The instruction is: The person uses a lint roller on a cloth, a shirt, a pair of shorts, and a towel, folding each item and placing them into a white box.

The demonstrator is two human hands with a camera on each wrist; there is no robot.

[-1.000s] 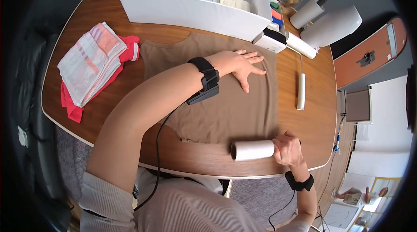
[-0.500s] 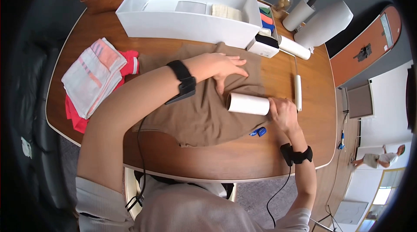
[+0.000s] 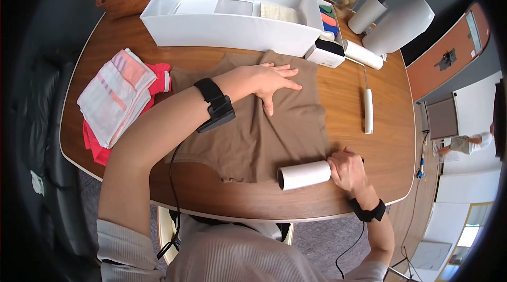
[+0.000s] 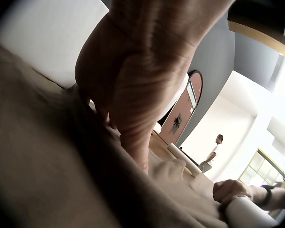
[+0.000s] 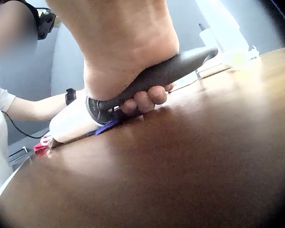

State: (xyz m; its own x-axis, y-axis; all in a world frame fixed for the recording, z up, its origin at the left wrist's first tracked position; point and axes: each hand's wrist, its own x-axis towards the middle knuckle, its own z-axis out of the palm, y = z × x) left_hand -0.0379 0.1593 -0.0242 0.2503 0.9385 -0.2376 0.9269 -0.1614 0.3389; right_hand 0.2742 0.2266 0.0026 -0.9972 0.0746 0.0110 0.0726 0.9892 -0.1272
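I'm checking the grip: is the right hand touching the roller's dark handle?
Touching: the right wrist view shows the right hand with fingers curled round the dark handle.

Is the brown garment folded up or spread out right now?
Spread out, though wrinkled: the brown garment lies broad across the table, the left hand resting on it.

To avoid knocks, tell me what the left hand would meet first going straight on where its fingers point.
Beyond the brown garment under the left hand and bare tabletop, probably the white-handled roller, near its thin rod; depth is unclear.
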